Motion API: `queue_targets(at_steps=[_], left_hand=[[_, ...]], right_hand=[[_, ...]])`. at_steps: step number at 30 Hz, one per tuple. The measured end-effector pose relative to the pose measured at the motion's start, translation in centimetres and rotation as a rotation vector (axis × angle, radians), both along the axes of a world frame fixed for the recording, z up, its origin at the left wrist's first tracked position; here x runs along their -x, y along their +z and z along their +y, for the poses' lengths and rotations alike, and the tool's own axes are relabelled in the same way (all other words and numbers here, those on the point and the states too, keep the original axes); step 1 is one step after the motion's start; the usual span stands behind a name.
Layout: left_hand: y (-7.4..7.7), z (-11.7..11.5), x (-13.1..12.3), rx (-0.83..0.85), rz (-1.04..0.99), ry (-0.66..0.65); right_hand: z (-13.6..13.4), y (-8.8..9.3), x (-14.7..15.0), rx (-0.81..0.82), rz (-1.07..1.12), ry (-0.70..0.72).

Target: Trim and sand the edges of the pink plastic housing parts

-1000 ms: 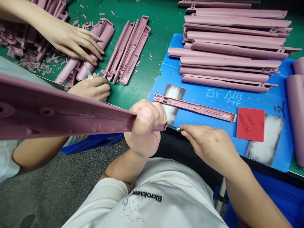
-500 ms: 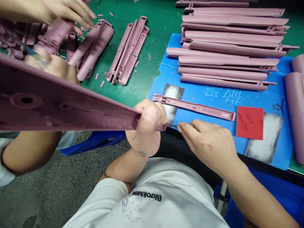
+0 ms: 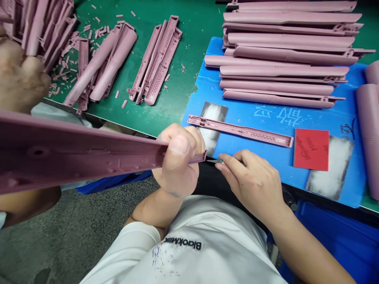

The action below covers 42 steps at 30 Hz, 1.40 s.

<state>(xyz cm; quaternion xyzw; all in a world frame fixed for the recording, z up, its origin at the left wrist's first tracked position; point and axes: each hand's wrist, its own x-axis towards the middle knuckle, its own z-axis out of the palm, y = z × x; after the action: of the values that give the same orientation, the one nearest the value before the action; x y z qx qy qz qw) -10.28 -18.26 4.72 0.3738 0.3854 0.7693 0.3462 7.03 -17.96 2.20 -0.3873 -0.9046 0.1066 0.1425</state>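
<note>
Closest in, the left hand [image 3: 177, 161] is curled tight around the end of a long mauve plastic molding [image 3: 74, 152], which runs leftward out of the frame. Just right of it, the right hand [image 3: 251, 183] pinches a thin tool [image 3: 211, 161], mostly hidden and hard to make out, at the molding's tip. Beyond both lies a blue mat [image 3: 237, 114] under rows of similar moldings [image 3: 284, 59]; a co-worker's blurred hand [image 3: 19, 75] is cut off at far left.

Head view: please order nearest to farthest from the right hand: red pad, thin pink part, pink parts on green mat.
1. Thin pink part, on blue mat, above the right hand.
2. Red pad, to the right.
3. Pink parts, green mat, upper left.
</note>
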Motion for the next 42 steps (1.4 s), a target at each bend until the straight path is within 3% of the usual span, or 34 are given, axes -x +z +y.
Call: queue_targets(at_steps=[10, 21, 42], left_hand=[[0.1, -0.2, -0.4, -0.004, 0.022, -0.036], [0.0, -0.2, -0.3, 0.009, 0.057, -0.052], [0.0, -0.1, -0.7, 0.029, 0.018, -0.045]], right_hand=[[0.4, -0.4, 0.8, 0.058, -0.006, -0.003], [1.3, 1.3, 1.3, 0.321, -0.207, 0.014], [1.0, 0.3, 1.2, 0.167, -0.162, 0.022]])
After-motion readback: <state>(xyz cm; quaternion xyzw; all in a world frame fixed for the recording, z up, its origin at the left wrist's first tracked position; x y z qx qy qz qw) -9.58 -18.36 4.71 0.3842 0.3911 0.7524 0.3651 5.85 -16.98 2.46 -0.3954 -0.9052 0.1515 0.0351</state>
